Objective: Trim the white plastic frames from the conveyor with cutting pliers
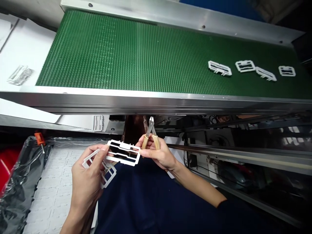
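From left to right, the left hand [84, 185] pinches the near end of a white plastic frame [125, 147] between thumb and fingers, with a second frame [104, 186] tucked lower in its grasp. The first frame is a flat rectangle with long wavy bars, gaps between them, a small solid tab and short pegs along its upper edge. It sits in front of the person, between the hands, slightly tilted. The second hangs askew, partly hidden by the fingers. The right hand [162, 156] is closed around cutters [150, 125] with yellowish handles, metal tips pointing up, while its thumb touches the first frame's right end.

Around them, at far left, black plastic [20, 178] lines a container of pale rows, too fine to make out. An orange-handled tool [39, 139] rests at its edge. Above, a stack of white frames [19, 75] lies on a white surface [26, 42]. A ribbed green belt [104, 52] runs rightward between metal rails, carrying four loose frames [226, 71] near its right end. Below, the right side is dim, with metal bars [231, 162].
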`<state>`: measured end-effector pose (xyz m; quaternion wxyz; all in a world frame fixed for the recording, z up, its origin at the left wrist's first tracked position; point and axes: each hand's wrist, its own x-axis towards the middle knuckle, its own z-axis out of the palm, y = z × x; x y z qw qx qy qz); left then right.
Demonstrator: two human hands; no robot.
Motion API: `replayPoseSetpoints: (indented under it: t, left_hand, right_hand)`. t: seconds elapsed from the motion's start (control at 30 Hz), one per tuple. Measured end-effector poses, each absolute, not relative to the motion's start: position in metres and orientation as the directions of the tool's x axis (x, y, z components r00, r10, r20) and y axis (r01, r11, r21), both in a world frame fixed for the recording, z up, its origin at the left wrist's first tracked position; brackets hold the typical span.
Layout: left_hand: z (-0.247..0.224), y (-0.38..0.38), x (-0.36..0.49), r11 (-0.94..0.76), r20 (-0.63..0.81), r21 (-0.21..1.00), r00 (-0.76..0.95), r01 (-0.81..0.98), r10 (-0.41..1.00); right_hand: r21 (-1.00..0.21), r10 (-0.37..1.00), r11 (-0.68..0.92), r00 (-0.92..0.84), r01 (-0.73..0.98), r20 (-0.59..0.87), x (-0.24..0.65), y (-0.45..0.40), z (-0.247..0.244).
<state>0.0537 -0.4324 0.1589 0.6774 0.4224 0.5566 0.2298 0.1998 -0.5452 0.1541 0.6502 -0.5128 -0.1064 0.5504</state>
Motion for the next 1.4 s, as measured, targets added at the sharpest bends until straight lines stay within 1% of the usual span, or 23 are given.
replayPoseSetpoints:
  t: [0.17,0.3,0.53,0.77,0.87,1.07,1.27,1.4]
  left_hand:
    - [0.161,-0.434,0.052,0.512,-0.530,0.848,0.263,0.136,0.806]
    - [0.151,-0.434,0.052,0.514,-0.521,0.851,0.290,0.108,0.803]
    - [0.125,-0.435,0.055,0.585,-0.559,0.811,0.339,0.031,0.757]
    - [0.117,-0.440,0.055,0.643,-0.595,0.766,0.370,-0.007,0.713]
    - [0.113,-0.440,0.057,0.642,-0.592,0.766,0.387,-0.002,0.707]
    - [0.106,-0.438,0.064,0.652,-0.580,0.758,0.433,-0.025,0.690]
    - [0.104,-0.436,0.067,0.643,-0.560,0.765,0.474,-0.017,0.679]
    - [0.101,-0.435,0.068,0.647,-0.564,0.762,0.470,-0.019,0.679]
  right_hand:
    - [-0.825,0.867,-0.121,0.346,-0.553,-0.359,0.201,-0.544,0.154]
    - [-0.857,0.882,-0.137,0.333,-0.497,-0.334,0.201,-0.543,0.156]
    - [-0.882,0.880,-0.190,0.323,-0.432,-0.348,0.194,-0.537,0.166]
    - [-0.913,0.887,-0.158,0.353,-0.375,-0.299,0.188,-0.535,0.165]
    - [-0.930,0.889,-0.154,0.364,-0.334,-0.278,0.187,-0.536,0.163]
    - [-0.975,0.899,-0.163,0.385,-0.150,-0.209,0.183,-0.540,0.157]
    - [-0.985,0.907,-0.162,0.402,0.055,-0.127,0.183,-0.539,0.152]
    - [-0.981,0.912,-0.163,0.394,0.104,-0.110,0.183,-0.538,0.153]
